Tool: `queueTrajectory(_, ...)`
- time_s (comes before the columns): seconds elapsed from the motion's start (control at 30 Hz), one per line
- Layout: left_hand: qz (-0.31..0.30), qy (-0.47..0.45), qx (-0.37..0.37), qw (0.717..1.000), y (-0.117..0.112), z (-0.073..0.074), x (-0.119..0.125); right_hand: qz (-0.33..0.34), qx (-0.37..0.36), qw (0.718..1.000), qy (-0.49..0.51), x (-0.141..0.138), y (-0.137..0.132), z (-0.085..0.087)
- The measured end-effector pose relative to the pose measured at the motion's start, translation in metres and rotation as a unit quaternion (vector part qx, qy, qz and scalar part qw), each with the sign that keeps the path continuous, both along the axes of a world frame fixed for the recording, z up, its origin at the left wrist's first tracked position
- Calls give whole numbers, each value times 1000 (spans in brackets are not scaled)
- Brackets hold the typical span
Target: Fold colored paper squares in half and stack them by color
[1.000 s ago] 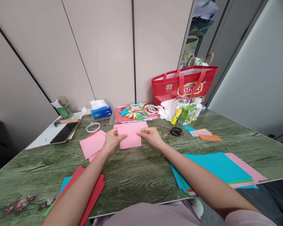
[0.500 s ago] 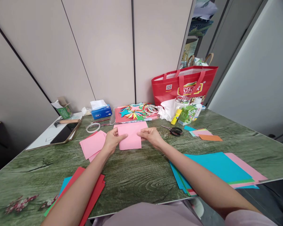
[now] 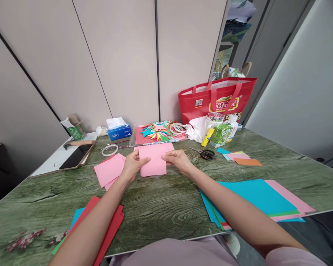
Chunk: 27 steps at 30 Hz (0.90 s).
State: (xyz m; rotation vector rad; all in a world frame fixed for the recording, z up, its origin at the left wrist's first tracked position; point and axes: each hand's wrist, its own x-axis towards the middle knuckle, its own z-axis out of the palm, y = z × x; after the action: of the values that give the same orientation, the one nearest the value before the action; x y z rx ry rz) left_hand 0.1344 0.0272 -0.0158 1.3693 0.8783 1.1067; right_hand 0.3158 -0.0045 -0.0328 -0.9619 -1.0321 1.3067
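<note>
Between my two hands is a pink sheet of paper [image 3: 153, 164], roughly square, held up over the table. My left hand [image 3: 133, 165] pinches its left edge, thumb on the near face. At the right edge my right hand [image 3: 177, 160] grips it the same way, with the fingers behind the paper hidden. Another pink sheet [image 3: 169, 146] shows partly behind it. Left of my left hand lies a loose stack of pink paper [image 3: 108, 170]. Black-handled scissors [image 3: 207, 154] rest to the right of my right hand.
Blue paper sheets [image 3: 249, 195] lie under my right forearm, red paper [image 3: 115, 221] under my left. Paper strips [image 3: 246, 162] sit at the right. Along the back stand a tissue box [image 3: 119, 132], folded paper stars [image 3: 158, 132], a glue stick [image 3: 207, 137] and a red bag [image 3: 194, 109]. A tape roll [image 3: 110, 150] lies left.
</note>
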Motion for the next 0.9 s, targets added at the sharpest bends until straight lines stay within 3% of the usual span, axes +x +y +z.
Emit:
queueTrajectory(0.23, -63, 26, -41, 997, -2, -4, 0, -19, -11, 1000, 7, 1, 1, 0)
queueTrajectory(0.9, -60, 27, -118, 991, -6, -4, 2, -6, -52, 999, 7, 3, 3, -5)
